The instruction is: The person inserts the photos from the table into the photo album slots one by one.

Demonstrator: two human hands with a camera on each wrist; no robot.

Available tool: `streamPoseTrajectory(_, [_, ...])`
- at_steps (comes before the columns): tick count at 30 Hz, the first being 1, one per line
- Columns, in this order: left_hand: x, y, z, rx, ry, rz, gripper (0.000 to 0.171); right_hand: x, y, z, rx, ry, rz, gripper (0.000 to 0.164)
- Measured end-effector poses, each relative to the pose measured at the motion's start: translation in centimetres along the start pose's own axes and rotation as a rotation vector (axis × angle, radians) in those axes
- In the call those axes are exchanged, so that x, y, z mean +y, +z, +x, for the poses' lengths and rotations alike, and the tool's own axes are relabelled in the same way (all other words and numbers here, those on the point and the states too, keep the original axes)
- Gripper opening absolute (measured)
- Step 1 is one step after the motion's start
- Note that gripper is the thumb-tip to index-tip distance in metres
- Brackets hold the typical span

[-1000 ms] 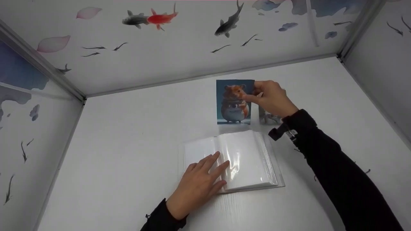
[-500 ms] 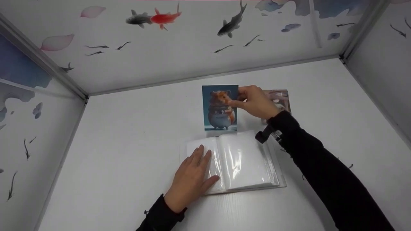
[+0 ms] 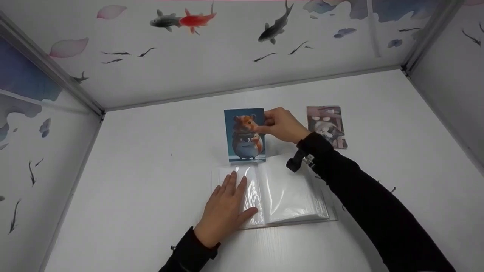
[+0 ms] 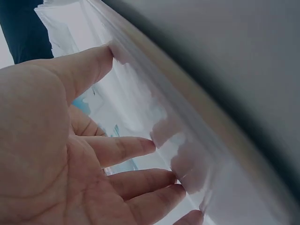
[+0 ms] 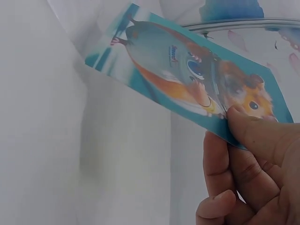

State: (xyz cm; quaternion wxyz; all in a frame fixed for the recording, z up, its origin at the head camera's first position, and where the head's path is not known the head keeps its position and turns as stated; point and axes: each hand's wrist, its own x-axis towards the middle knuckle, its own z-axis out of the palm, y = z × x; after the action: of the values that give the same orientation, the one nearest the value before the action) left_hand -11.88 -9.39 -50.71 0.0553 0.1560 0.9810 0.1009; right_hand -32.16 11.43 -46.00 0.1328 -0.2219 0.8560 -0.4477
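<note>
**Left hand on photo album; hamster card in right hand**

Left hand is lying, fingers extended, on the left clear-sleeved page of the photo album, which is resting open on the white tabletop. Hamster card is hanging near that page's far edge; contact cannot be told. Right hand is pinching the card's right edge between thumb and fingers. Farther right, a brownish picture card is lying partly behind the black sleeve.

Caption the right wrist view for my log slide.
Right hand pinches a blue rectangular hamster-print card by its edge.
</note>
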Motion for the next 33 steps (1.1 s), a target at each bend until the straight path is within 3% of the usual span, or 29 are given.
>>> streamPoseTrajectory(3, [-0.1,0.1,0.0,0.006,0.007,0.02,0.084,0.2,0.5,0.3,-0.011,0.01,0.013,0.028])
streamPoseTrajectory(8, [-0.1,0.3,0.0,0.05,0.036,0.045,0.084,0.7,1.0,0.6,-0.017,0.019,0.037,0.02])
streamPoseTrajectory(21, [0.0,0.3,0.1,0.136,0.075,0.11,0.081,1.5,1.9,0.6,-0.03,-0.028,0.069,0.03])
streamPoseTrajectory(28, [0.1,0.3,0.0,0.156,0.06,0.114,0.079,1.6,2.4,0.9,-0.013,0.024,0.088,0.02])
streamPoseTrajectory(33, [0.1,0.4,-0.1,0.182,0.062,0.109,0.078,1.5,2.6,1.1,0.045,0.054,0.123,0.021])
